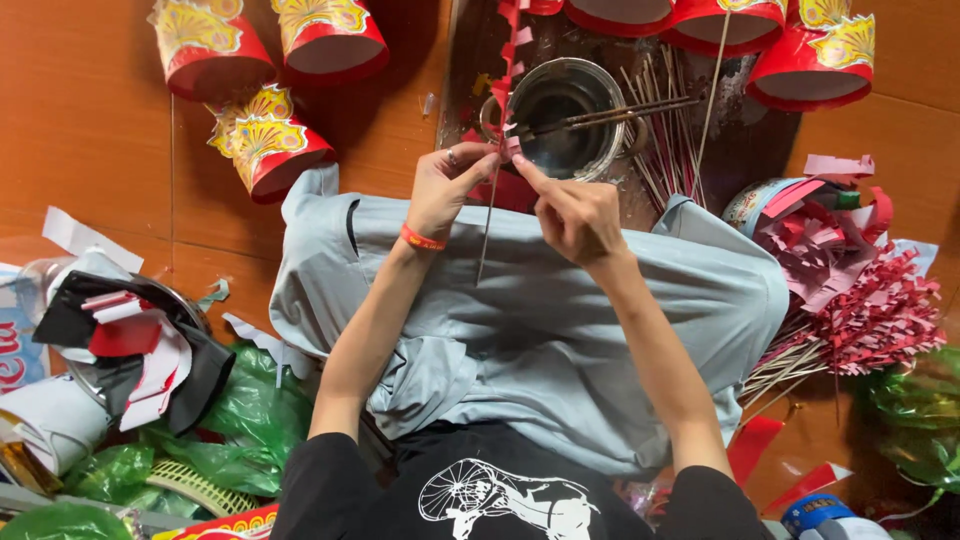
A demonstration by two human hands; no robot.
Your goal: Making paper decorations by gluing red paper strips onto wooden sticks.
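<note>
Left hand [445, 190] and right hand [572, 212] meet over the lap, fingertips pinched on a thin bamboo stick [487, 235] and a fringed red paper strip [513, 60] at its top; stick hangs near upright above the grey cloth [560, 330]; metal bowl [565, 115] just beyond the hands, sticks laid across its rim; red paper cups [210, 50] on the floor to the left; finished fringed sticks [870, 310] piled at right.

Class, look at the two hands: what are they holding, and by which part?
Both hands, left hand and right hand, pinch a thin stick near its top, where a fringed red and pink paper strip meets it.
</note>
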